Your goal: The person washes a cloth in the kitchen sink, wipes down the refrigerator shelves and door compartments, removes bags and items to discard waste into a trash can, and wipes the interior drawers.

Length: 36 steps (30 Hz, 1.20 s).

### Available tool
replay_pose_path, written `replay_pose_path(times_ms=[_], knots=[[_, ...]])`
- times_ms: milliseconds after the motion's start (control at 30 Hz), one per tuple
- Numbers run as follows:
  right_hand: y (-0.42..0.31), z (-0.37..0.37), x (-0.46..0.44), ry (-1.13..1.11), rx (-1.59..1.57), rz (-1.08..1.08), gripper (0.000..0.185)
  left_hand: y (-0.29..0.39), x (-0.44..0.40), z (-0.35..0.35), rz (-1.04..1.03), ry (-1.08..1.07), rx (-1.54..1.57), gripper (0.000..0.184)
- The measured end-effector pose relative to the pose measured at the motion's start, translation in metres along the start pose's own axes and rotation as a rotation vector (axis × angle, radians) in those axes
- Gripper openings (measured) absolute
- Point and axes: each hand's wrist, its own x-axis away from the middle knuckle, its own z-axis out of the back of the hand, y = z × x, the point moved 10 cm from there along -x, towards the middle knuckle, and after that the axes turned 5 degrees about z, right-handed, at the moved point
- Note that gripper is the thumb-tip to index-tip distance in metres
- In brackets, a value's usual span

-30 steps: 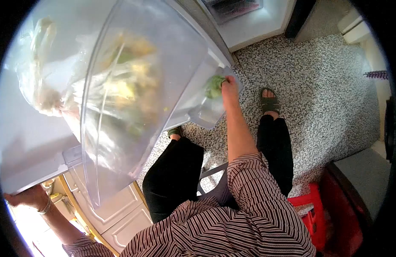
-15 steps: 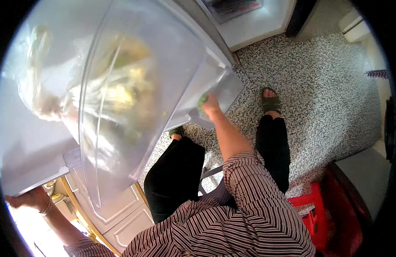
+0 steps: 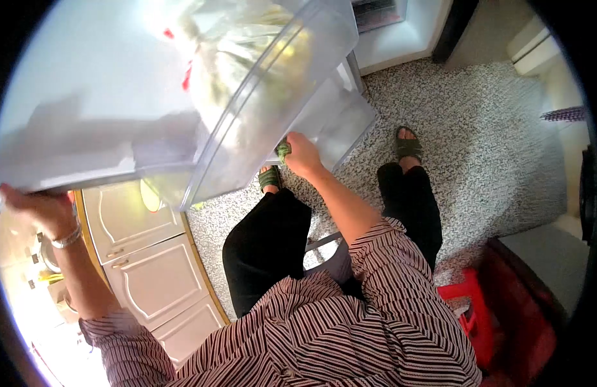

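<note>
My left hand point(image 3: 43, 211) grips the lower edge of a white panel point(image 3: 59, 138), which looks like a fridge door. A clear plastic bin point(image 3: 211, 151) sits on this panel, with a knotted see-through bag point(image 3: 227, 61) in it; the pale yellow-green contents are blurred. My right hand point(image 3: 301, 155) is closed round a bunched green cloth point(image 3: 283, 152), just below the bin. Beside that hand is a second, lower clear bin point(image 3: 334, 119); I cannot tell whether the cloth touches it.
A lit white compartment point(image 3: 405, 39) stands open at the top. White cupboard doors point(image 3: 159, 277) are at the lower left. The floor point(image 3: 485, 148) is speckled, with my sandalled feet on it. A red plastic stool or crate point(image 3: 476, 316) stands at the right.
My left hand and the white panel have moved up in view, and the bin with the bag has shifted up and right. My right hand has moved slightly left with the green cloth.
</note>
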Motion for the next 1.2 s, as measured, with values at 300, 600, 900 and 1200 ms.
replay_pose_path(times_ms=[300, 600, 900, 1200], knots=[[-0.104, 0.017, 0.016, 0.049, -0.188, 0.26, 0.028, -0.063, 0.008, -0.015, -0.037, 0.035, 0.141, 0.053], [-0.149, 0.015, 0.044, 0.279, -0.113, 0.381, 0.036, -0.05, 0.039, -0.037, -0.158, -0.256, -0.032, 0.057], [-0.134, -0.01, 0.053, 0.313, 0.344, 0.426, 0.034, -0.241, 0.451, -0.031, 1.055, -0.586, 0.372, 0.015], [-0.05, -0.031, 0.02, 0.298, -0.119, 0.027, 0.019, -0.243, 0.567, -0.044, 1.471, -0.593, 0.798, 0.018]])
